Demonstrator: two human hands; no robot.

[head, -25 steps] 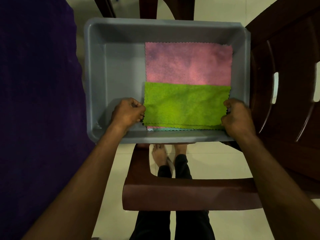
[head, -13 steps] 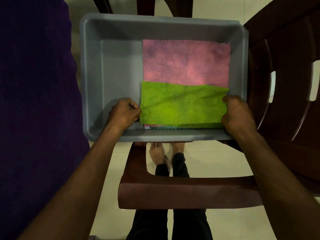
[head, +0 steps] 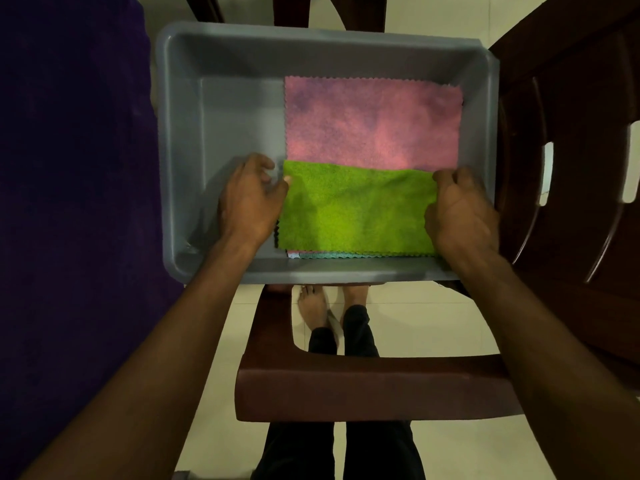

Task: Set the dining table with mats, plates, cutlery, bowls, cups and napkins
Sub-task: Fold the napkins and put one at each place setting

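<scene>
Pale floor tiles (head: 408, 317) run beneath everything, and dark brown plastic chairs crowd the spot: one chair (head: 374, 389) right below you carries the grey plastic tub (head: 180, 150), another chair (head: 575, 140) stands at your right. Inside the tub, on its right half, lies the green napkin (head: 353, 209), folded, sitting on the near part of a small pile. You have it by both short ends. Your left hand (head: 251, 199) is at its left edge, fingers curled, thumb and fingertips pinching the far left corner. Your right hand (head: 460, 209) is curled over the right edge, knuckles up, gripping the cloth there. The green cloth shows a slight ripple between your two hands. Under it and reaching farther from you lies a pink napkin (head: 374, 123), flat, its zigzag edge close to the tub's far wall. At the near edge of the pile a teal cloth edge (head: 346, 255) peeks out, and a dark edge shows at the left; what those are I cannot tell. The tub's left half shows bare grey floor. To your left hangs a deep purple cloth (head: 69, 202) covering the bench. Your bare feet (head: 313, 306) and dark trousers show between the chair parts.
</scene>
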